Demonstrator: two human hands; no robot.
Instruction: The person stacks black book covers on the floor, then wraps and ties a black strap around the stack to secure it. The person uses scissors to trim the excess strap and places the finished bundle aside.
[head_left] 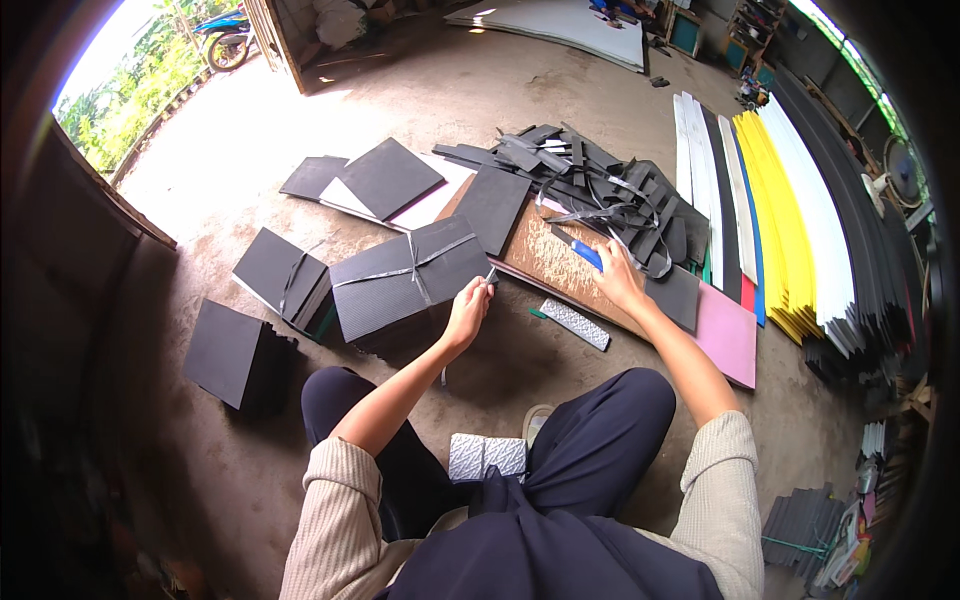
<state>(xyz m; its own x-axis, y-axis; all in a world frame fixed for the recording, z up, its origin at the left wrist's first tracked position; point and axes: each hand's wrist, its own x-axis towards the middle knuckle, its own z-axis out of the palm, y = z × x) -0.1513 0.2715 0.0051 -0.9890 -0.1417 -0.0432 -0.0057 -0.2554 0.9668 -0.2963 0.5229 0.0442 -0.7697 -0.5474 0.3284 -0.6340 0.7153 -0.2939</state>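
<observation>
My right hand (620, 278) is closed at the rear end of a blue-handled cutter knife (587, 254), over a scored brown board (540, 250). My left hand (468, 312) is pinched at the right side of a stack of black foam sheets (400, 285). A small greyish piece shows at its fingertips, too small to name. Grey strapping (415, 265) crosses over that stack and is knotted on top. A smaller tied stack (283, 278) sits left of it, and another black stack (235, 350) stands nearer to me.
Black offcuts (600, 185) are heaped beyond the board. A patterned silver strip (575, 324) lies before it, a pink sheet (725, 335) to its right. Yellow sheets (775, 230) and other coloured ones line the right. A patterned silver block (487, 457) sits between my legs.
</observation>
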